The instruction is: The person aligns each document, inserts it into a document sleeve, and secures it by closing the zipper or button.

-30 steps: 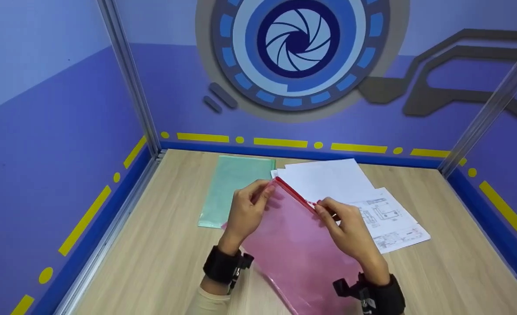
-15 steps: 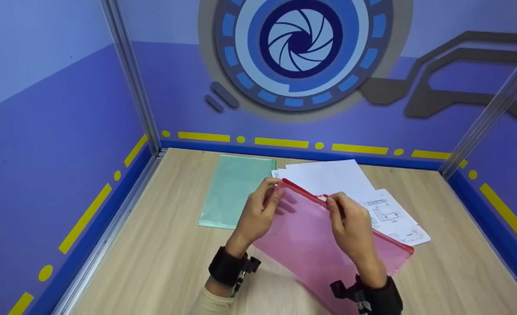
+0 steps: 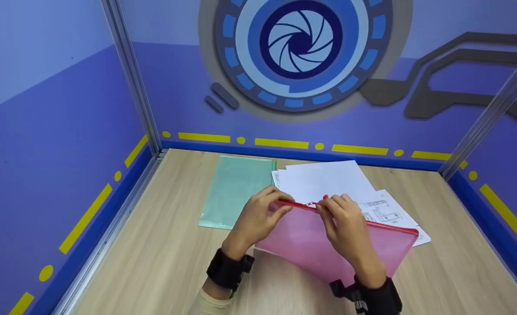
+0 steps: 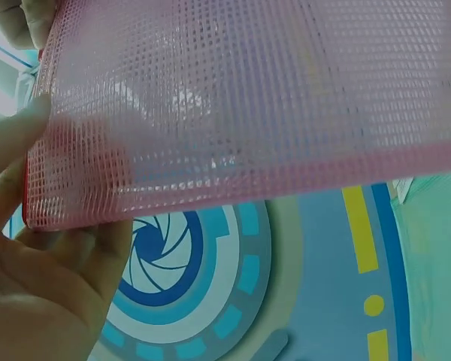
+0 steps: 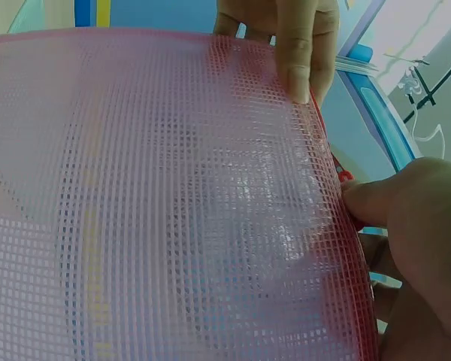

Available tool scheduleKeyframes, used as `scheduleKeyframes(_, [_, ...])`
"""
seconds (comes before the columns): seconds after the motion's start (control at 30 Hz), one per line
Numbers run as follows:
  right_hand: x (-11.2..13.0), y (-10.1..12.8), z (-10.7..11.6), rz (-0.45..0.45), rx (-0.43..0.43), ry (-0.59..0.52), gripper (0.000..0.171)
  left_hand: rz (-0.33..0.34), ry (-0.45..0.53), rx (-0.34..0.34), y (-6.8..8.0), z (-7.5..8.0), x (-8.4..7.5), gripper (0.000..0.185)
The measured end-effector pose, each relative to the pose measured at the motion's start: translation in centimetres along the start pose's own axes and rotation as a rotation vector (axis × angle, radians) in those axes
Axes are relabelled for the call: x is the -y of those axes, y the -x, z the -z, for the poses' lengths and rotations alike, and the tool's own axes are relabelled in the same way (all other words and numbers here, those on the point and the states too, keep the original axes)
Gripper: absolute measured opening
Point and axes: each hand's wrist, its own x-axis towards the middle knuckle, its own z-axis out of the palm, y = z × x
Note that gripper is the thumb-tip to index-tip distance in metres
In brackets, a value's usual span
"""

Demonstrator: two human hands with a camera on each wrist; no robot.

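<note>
Purple booth walls (image 3: 57,131), aperture emblem (image 3: 300,43), yellow dashes, wood-grain tabletop (image 3: 162,258).

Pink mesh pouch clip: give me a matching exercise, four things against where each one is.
Things:
1. pink mesh pouch
2. green folder
3. white sheets
4. left hand

Places:
A. flat on the table, far left of the papers
B. pinching the pouch's left end at the red zip edge
C. held up off the table between both hands
D. spread on the table behind the pouch

Pairs: 1-C, 2-A, 3-D, 4-B. The right hand pinches the red zip edge further along.
</note>
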Motion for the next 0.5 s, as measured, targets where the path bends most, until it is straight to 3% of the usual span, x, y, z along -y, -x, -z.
scheduleKeyframes(0.5, [-0.6, 0.3, 0.5, -0.039, 0.064, -0.039, 0.01, -0.013, 0.049, -0.095, -0.1, 0.5, 1.1, 0.011])
